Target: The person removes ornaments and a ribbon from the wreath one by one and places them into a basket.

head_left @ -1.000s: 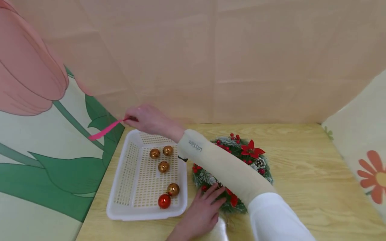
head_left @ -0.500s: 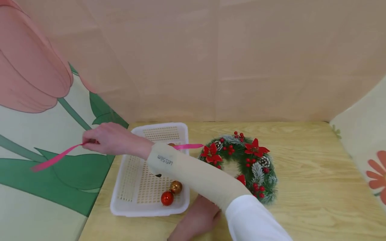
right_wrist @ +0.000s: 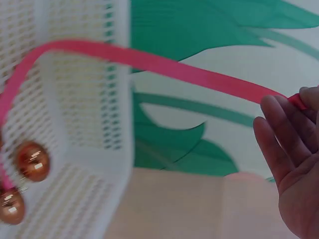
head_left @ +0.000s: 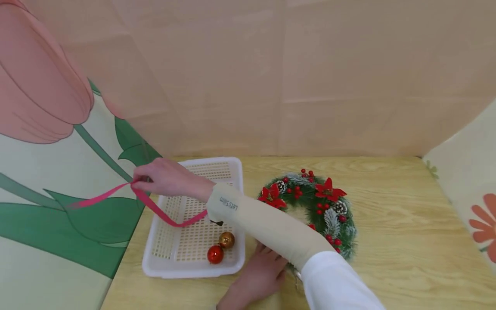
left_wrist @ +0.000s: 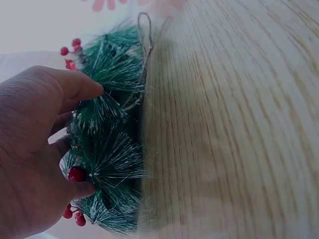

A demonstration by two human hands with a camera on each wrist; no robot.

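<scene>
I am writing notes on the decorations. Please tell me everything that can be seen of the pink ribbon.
The pink ribbon is a long, narrow, flat strip, smooth like satin. The right hand pinches it above the left edge of the white basket. One end hangs free to the left, beyond the table edge. The other part sags in a loop over the basket and disappears under the right forearm, so its far end is hidden.

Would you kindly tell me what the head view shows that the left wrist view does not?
Only the head view shows the right hand pinching the pink ribbon over the white basket of baubles. Only the left wrist view shows a twine loop on the wreath. Both show the left hand touching the wreath on the wooden table.
</scene>
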